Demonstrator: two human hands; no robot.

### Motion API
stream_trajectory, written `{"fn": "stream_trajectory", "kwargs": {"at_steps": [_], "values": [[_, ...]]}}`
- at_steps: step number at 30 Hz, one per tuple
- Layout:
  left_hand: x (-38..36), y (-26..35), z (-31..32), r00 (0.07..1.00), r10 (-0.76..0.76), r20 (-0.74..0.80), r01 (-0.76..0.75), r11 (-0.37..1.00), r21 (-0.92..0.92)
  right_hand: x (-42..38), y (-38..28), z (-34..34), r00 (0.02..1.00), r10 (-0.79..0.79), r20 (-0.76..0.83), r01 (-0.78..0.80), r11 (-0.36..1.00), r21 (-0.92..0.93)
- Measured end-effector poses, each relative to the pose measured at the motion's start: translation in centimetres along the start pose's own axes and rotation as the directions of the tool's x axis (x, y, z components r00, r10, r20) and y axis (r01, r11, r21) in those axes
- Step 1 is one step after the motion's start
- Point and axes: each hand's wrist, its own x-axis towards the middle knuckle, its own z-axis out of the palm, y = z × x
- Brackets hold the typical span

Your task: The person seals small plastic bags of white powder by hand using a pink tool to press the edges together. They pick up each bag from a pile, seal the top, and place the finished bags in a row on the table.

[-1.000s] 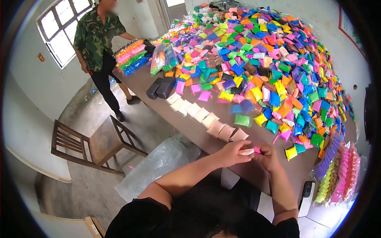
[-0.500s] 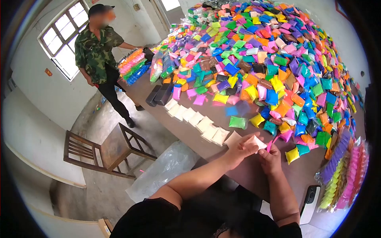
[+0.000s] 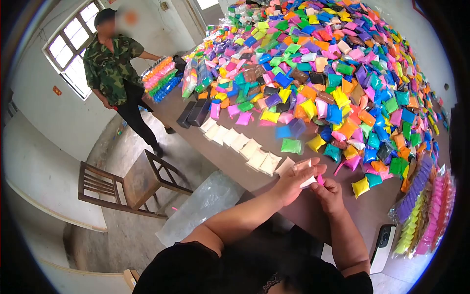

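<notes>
My left hand (image 3: 291, 188) is closed around a small white packet (image 3: 308, 182), its fingers stretched over the top and a pale edge showing between them. Close beside it, my right hand (image 3: 329, 197) pinches a narrow bright pink strip (image 3: 320, 180) against the packet's right end. Just behind my left hand lies a peach packet (image 3: 284, 167). From there a row of cream packets (image 3: 248, 148) runs away to the left along the table (image 3: 230, 168). A green packet (image 3: 291, 146) sits a little farther back.
A big heap of coloured packets (image 3: 338, 73) covers the back and right of the table. Strips of packets (image 3: 422, 210) and a phone (image 3: 383, 249) lie at right. Black boxes (image 3: 199, 112) stand at the left edge. A person (image 3: 115, 63) stands beyond a wooden chair (image 3: 139, 183).
My left fingers have lifted and spread over the white packet, which now sits lower in the hand. The pink strip in my right hand has moved left, towards the packet.
</notes>
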Motion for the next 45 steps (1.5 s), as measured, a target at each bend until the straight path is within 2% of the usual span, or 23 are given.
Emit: {"fn": "stream_trajectory", "kwargs": {"at_steps": [4, 7, 8, 10, 12, 13, 14, 15, 16, 17, 20, 21, 22, 24, 28, 29, 33, 35, 39, 40, 41, 43, 45], "values": [[0.5, 1.2, -0.4, 0.996, 0.083, 0.015, -0.081, 0.993, -0.089, 0.4, 0.5, -0.6, 0.994, -0.027, -0.105, 0.027, 1.000, -0.003], [-0.2, 3.6, 0.0, 0.997, 0.072, -0.025, -0.073, 0.996, -0.041, 0.7, -0.5, -0.8, 0.966, -0.103, -0.239, 0.089, 0.994, -0.068], [-0.8, 4.7, -0.2, 0.995, 0.092, -0.031, -0.090, 0.994, 0.055, 1.0, -0.9, -0.6, 0.958, -0.113, -0.264, 0.093, 0.992, -0.086], [-2.6, 7.1, -1.5, 0.959, 0.167, -0.228, -0.122, 0.973, 0.197, 0.7, -0.8, -0.5, 0.950, -0.134, -0.284, 0.108, 0.989, -0.104], [-2.5, 10.6, -6.6, 0.862, 0.334, -0.382, -0.207, 0.919, 0.336, 1.1, 0.1, -1.3, 0.960, -0.090, -0.264, 0.029, 0.973, -0.228], [-2.5, 13.7, -10.2, 0.817, 0.489, -0.306, -0.307, 0.818, 0.487, 1.3, 0.4, -1.3, 0.962, -0.096, -0.256, 0.036, 0.973, -0.229], [-1.8, 17.5, -14.2, 0.732, 0.525, -0.434, -0.254, 0.802, 0.541, 1.4, 0.7, -1.3, 0.958, -0.125, -0.258, 0.052, 0.961, -0.272], [-1.7, 22.1, -14.0, 0.627, 0.550, -0.552, -0.236, 0.810, 0.538, 1.5, 1.0, -1.2, 0.953, -0.154, -0.261, 0.068, 0.948, -0.312], [-1.1, 26.2, -18.6, 0.623, 0.639, -0.451, -0.265, 0.715, 0.647, 1.5, 0.9, -1.2, 0.954, -0.155, -0.258, 0.071, 0.948, -0.310], [-1.1, 30.1, -18.1, 0.554, 0.687, -0.470, -0.106, 0.618, 0.779, 1.5, 0.6, -1.2, 0.957, -0.136, -0.257, 0.050, 0.948, -0.315], [-1.0, 38.4, -23.4, 0.558, 0.643, -0.524, -0.041, 0.653, 0.756, 1.4, 0.5, -1.1, 0.960, -0.130, -0.249, 0.047, 0.949, -0.312], [-0.8, 39.4, -23.7, 0.470, 0.626, -0.622, 0.001, 0.705, 0.709, 1.4, 0.6, -1.1, 0.958, -0.145, -0.246, 0.065, 0.950, -0.306], [-0.7, 39.6, -24.0, 0.375, 0.597, -0.709, 0.034, 0.756, 0.654, 1.3, 0.7, -1.3, 0.959, -0.141, -0.247, 0.060, 0.950, -0.307], [-0.5, 38.4, -24.6, 0.384, 0.596, -0.705, 0.034, 0.754, 0.656, 1.4, 0.8, -1.6, 0.955, -0.164, -0.247, 0.059, 0.921, -0.385], [0.0, 36.8, -25.2, 0.393, 0.590, -0.705, 0.077, 0.743, 0.665, 1.2, 0.4, -1.1, 0.949, -0.187, -0.254, 0.078, 0.919, -0.387], [-0.4, 37.4, -26.9, 0.432, 0.602, -0.672, 0.062, 0.723, 0.688, 1.2, 0.5, -1.2, 0.951, -0.178, -0.252, 0.075, 0.925, -0.371], [-1.6, 37.3, -27.2, 0.362, 0.604, -0.709, 0.091, 0.734, 0.672, 1.2, 0.2, -0.9, 0.968, -0.133, -0.215, 0.062, 0.949, -0.309], [-2.8, 36.2, -28.6, 0.390, 0.507, -0.768, 0.068, 0.816, 0.574, 1.3, 0.1, -1.2, 0.972, -0.134, -0.191, 0.055, 0.926, -0.373], [-6.0, 34.7, -30.7, 0.301, 0.428, -0.852, 0.074, 0.881, 0.468, 1.2, 0.5, -0.9, 0.972, -0.132, -0.196, 0.049, 0.923, -0.381], [-7.2, 34.1, -32.0, 0.380, 0.403, -0.832, 0.158, 0.859, 0.488, 1.3, 0.4, -0.9, 0.969, -0.157, -0.189, 0.075, 0.921, -0.382], [-8.4, 32.9, -33.2, 0.445, 0.331, -0.832, 0.143, 0.891, 0.431, 1.4, 0.4, -1.0, 0.971, -0.152, -0.185, 0.071, 0.922, -0.381], [-10.8, 29.1, -34.2, 0.434, 0.248, -0.866, 0.173, 0.921, 0.350, 1.3, 0.7, -1.0, 0.973, -0.151, -0.173, 0.054, 0.882, -0.467], [-12.6, 24.8, -35.9, 0.275, 0.241, -0.931, 0.267, 0.911, 0.315, 1.2, 1.0, -1.2, 0.974, -0.150, -0.169, 0.052, 0.876, -0.480]]}}
